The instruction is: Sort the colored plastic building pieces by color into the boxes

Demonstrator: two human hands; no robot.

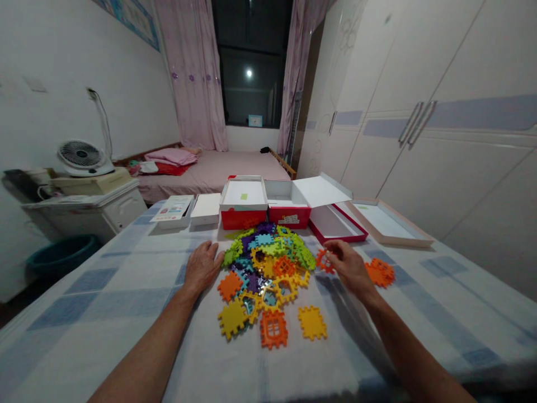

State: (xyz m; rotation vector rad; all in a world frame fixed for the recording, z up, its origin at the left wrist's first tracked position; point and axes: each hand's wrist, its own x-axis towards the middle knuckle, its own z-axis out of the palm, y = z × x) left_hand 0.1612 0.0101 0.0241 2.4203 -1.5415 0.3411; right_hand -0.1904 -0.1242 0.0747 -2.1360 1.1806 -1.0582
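My right hand (346,266) pinches an orange toothed plastic building piece (322,261) just right of the pile. My left hand (202,265) rests on the cloth at the left edge of the pile, its thumb apart from the fingers and nothing in it. Between the hands lies a heap of interlocking building pieces (268,249) in green, purple, blue, yellow and orange. In front of it are an olive-yellow square piece (231,319), an orange window piece (273,329) and a yellow square piece (312,322). Several orange pieces (381,273) sit stacked to the right of my right hand.
Behind the heap stand a red box with a white tray (244,197), an open red box (289,215), a red-rimmed lid (356,235) and a shallow pinkish tray (413,239). White boxes (205,208) are at the back left. A checked cloth (104,319) covers the table.
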